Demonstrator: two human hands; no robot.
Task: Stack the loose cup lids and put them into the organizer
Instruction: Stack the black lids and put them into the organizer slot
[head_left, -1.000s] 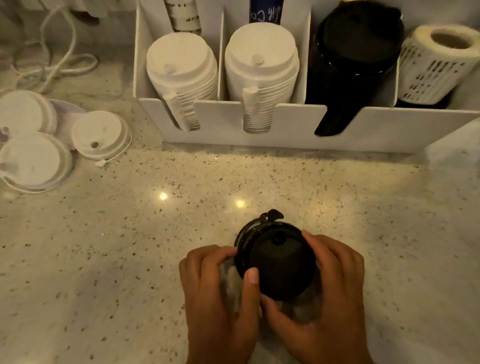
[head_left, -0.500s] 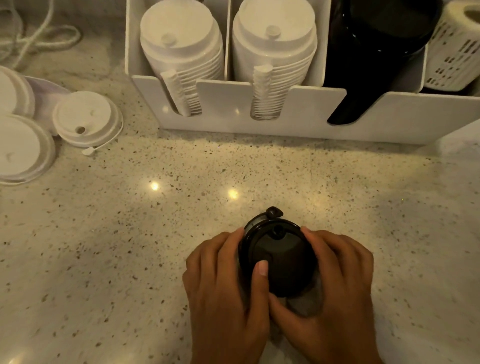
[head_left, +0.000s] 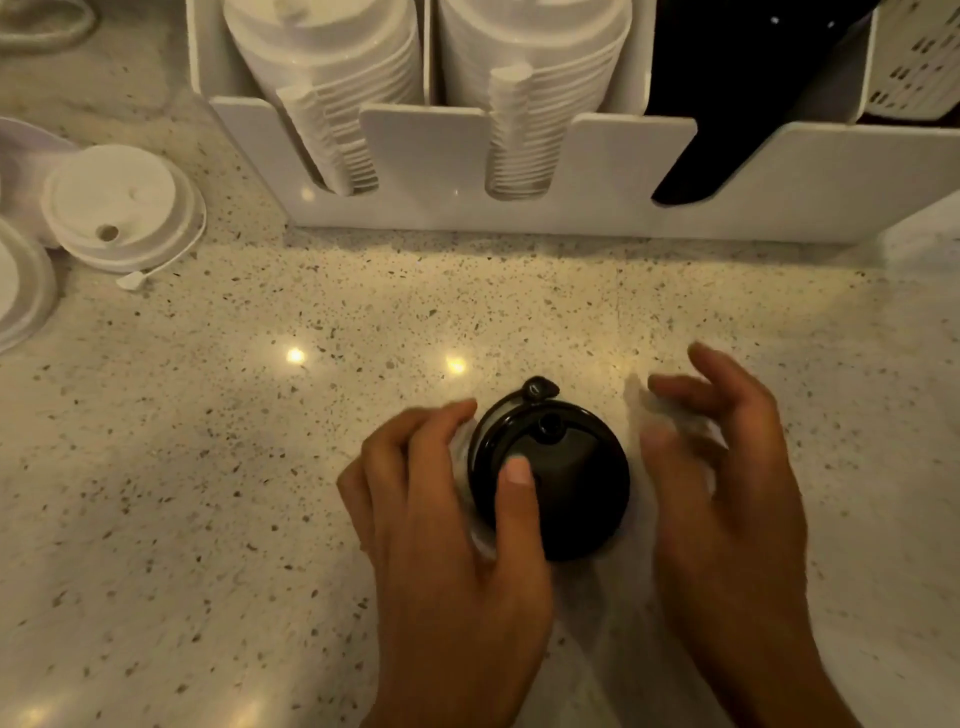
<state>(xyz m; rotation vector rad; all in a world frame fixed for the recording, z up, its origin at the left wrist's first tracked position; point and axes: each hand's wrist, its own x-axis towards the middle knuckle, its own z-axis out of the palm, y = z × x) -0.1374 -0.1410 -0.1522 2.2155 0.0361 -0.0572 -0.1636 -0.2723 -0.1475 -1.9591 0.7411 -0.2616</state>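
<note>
A short stack of black cup lids (head_left: 571, 483) stands on the speckled counter near the front. My left hand (head_left: 441, 519) holds it, thumb across the top and fingers around its left side. My right hand (head_left: 727, 467) hovers just right of the stack, fingers spread and blurred, apart from it. The white organizer (head_left: 779, 182) runs along the back, with two rows of white lids (head_left: 332, 78), a row of black lids (head_left: 737, 93) and a perforated white roll (head_left: 914, 67).
Loose white lids (head_left: 119, 208) lie at the left edge of the counter, one with a small plug tab beside it. A white cord (head_left: 47, 26) loops in the far left corner. A raised white surface (head_left: 924, 234) sits at the right.
My right hand has let go of the black stack and pulled away to the right with fingers opening. The left hand keeps its hold. The camera has moved closer to the organizer.
</note>
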